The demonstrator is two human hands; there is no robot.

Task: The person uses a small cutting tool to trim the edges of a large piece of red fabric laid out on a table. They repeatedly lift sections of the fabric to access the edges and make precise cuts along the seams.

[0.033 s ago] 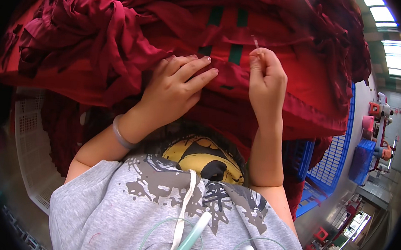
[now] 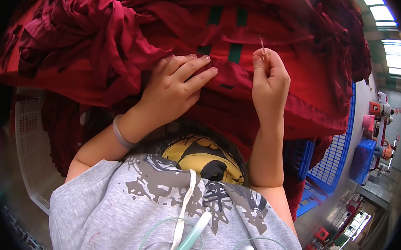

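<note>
Dark red cloth [image 2: 231, 78] spreads over a bright red surface in front of me. My left hand [image 2: 175, 84] lies palm down on its near fold, fingers spread, holding nothing. Pinched between thumb and forefinger of my right hand [image 2: 272, 86] is a slim clear-tipped stick [image 2: 262, 44], its tip pointing up and away. I cannot make out its exact kind, and my fingers hide its lower end. That hand hovers over or just touches the cloth; I cannot tell which. Two dark green strips [image 2: 235, 53] show between the hands, partly covered by a sheer red band [image 2: 258, 36].
Bunched crimson fabric [image 2: 100, 34] heaps up at the left. A white plastic basket [image 2: 33, 150] stands lower left, with dark cloth beside it. Blue crates [image 2: 330, 162] stand at the right. Farther right are a pink container [image 2: 368, 123], red stools and a person [image 2: 386, 151].
My right hand has shifted slightly to the right with the slim stick, whose tip now stands a little farther right. My left hand and the cloth look unchanged.
</note>
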